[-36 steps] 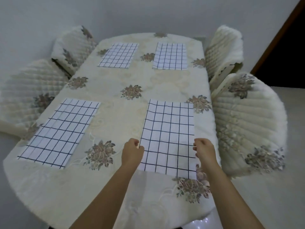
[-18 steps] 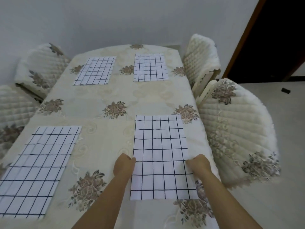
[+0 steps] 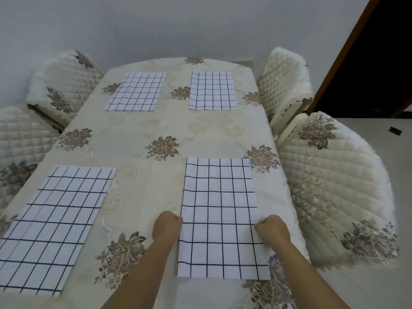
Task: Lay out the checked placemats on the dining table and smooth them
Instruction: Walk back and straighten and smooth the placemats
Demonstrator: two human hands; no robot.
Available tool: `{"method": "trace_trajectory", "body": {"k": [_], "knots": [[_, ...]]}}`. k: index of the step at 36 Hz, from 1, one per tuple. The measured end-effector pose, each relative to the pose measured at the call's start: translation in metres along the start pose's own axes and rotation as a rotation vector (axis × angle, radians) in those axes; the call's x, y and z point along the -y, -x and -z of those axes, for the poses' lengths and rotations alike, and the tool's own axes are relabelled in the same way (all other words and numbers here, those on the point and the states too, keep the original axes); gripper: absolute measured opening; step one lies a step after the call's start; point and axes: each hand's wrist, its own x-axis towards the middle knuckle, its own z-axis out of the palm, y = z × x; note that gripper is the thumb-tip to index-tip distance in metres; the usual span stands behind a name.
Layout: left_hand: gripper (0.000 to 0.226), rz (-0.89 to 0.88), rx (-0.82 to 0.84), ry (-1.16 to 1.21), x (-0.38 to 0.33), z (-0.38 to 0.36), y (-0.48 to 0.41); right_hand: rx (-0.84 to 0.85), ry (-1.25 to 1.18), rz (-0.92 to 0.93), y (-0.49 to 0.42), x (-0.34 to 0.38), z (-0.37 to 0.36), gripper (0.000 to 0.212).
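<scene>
The near placemat (image 3: 219, 217) lies flat on the counter (image 3: 138, 186) at lower centre-right of the frame, its right side close to the counter's drop. The left hand (image 3: 166, 225) holds its left long edge and the right hand (image 3: 272, 229) the right one; the fingers are curled in and seem to pinch the hem, though the fingertips are hidden behind the knuckles. It looks like thin woven cloth that is light, limp and without stiffness, so it should ripple under a tug rather than slide like a board, and the embroidered tablecloth (image 3: 223, 130) beneath (itself soft) may drag along. Opposite edges, drawn gently taut, seem the right hold; flat palms would suit smoothing. The lower-left placemat (image 3: 55, 224), upper-left placemat (image 3: 137, 91) and upper-centre placemat (image 3: 212, 90) lie flat, well apart.
</scene>
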Motion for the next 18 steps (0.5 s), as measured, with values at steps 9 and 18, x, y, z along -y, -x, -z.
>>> {"method": "trace_trajectory", "body": {"k": [9, 18], "knots": [[0.037, -0.018, -0.022, -0.011, 0.0069, 0.0009, -0.0037, -0.016, 0.002, 0.024, 0.0038, 0.0003, -0.0015, 0.035], [0.033, -0.006, -0.043, -0.021, 0.0086, 0.0007, -0.0041, -0.011, 0.0, 0.051, 0.0057, -0.0005, -0.0038, 0.033]]}}
